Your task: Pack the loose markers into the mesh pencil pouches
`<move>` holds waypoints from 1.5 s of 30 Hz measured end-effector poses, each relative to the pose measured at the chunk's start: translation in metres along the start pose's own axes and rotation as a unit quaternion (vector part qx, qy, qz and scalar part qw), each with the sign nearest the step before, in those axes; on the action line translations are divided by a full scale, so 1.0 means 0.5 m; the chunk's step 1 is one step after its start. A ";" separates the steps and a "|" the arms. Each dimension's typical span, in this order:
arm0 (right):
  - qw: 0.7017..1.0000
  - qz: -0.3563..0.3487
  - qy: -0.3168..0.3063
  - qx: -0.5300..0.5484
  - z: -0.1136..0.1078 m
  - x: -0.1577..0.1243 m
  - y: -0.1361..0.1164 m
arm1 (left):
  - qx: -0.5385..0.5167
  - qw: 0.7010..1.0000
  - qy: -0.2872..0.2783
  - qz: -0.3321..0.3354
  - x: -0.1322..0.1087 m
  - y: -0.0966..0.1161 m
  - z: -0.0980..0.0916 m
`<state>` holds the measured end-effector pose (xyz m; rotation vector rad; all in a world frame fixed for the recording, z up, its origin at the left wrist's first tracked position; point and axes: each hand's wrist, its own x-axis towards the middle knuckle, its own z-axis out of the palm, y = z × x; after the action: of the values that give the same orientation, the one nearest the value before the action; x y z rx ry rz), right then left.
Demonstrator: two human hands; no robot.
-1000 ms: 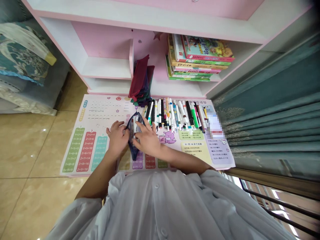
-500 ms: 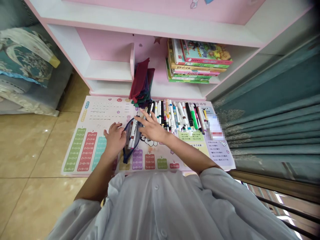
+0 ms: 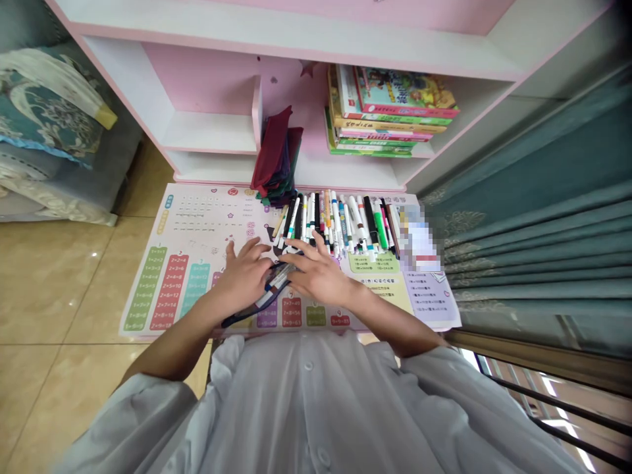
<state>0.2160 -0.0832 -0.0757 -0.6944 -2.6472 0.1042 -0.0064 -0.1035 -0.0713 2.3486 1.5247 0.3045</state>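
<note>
A dark blue mesh zip pouch (image 3: 264,301) lies slanted on the printed desk mat, with white-bodied markers (image 3: 277,282) showing inside it. My left hand (image 3: 247,273) is at its upper left side, thumb and forefinger closed on the edge, the other fingers raised. At the pouch's upper right end, my right hand (image 3: 320,273) has its thumb and forefinger closed on it while its other fingers stretch out. Part of the pouch's top is hidden by my fingers. Just beyond my hands lies a row of loose markers and pens (image 3: 340,220) side by side.
A stack of dark red and green mesh pouches (image 3: 276,158) leans by the shelf divider. Books (image 3: 390,118) are piled in the pink and white shelf unit (image 3: 217,135). A blurred-out item (image 3: 421,243) lies at the mat's right, near the teal curtain (image 3: 543,217).
The pouch has turned from nearly upright to a slant, its upper end now further right. Both hands have shifted right, and my left hand has moved in closer to my right hand.
</note>
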 end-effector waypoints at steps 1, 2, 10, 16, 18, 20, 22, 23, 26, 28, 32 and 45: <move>1.000 0.007 0.015 -0.003 0.001 -0.015 0.002 | -0.002 1.000 -0.010 0.021 0.012 0.007 0.005; 0.999 0.017 0.029 -0.004 0.004 -0.030 0.004 | -0.004 0.999 -0.021 0.038 0.025 0.014 0.011; 0.990 0.129 0.047 -0.016 0.037 -0.126 0.026 | -0.035 0.990 -0.101 0.087 0.112 0.050 0.047; 0.982 0.182 0.052 -0.006 0.033 -0.146 0.040 | -0.101 0.994 0.022 0.046 0.094 0.007 0.013; 0.980 0.190 0.054 -0.007 0.028 -0.148 0.043 | -0.092 0.993 0.038 0.064 0.077 -0.019 0.000; 0.978 0.200 0.057 -0.007 0.025 -0.150 0.043 | -0.064 0.994 0.029 0.081 0.063 -0.044 -0.008; 0.975 0.208 0.074 -0.012 0.024 -0.153 0.042 | -0.036 0.996 0.004 0.087 0.053 -0.062 -0.008; 0.973 0.212 0.086 -0.019 0.024 -0.155 0.041 | -0.027 0.996 -0.006 0.086 0.050 -0.068 -0.006; 0.968 0.224 0.108 -0.038 0.025 -0.159 0.037 | -0.026 0.996 -0.005 0.080 0.048 -0.078 0.006; 0.966 0.235 0.104 -0.040 0.025 -0.160 0.035 | -0.039 0.996 0.009 0.082 0.048 -0.080 0.016; 0.963 0.255 0.085 -0.024 0.017 -0.154 0.031 | -0.055 0.995 0.028 0.084 0.050 -0.081 0.029; 0.967 0.230 0.013 0.108 0.024 0.020 -0.005 | -0.049 0.987 0.076 0.131 0.051 -0.083 0.035</move>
<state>0.2022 -0.0800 -0.0826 -1.2050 -2.3511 0.5003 -0.0252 -0.0674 -0.1030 2.4958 1.2282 0.6211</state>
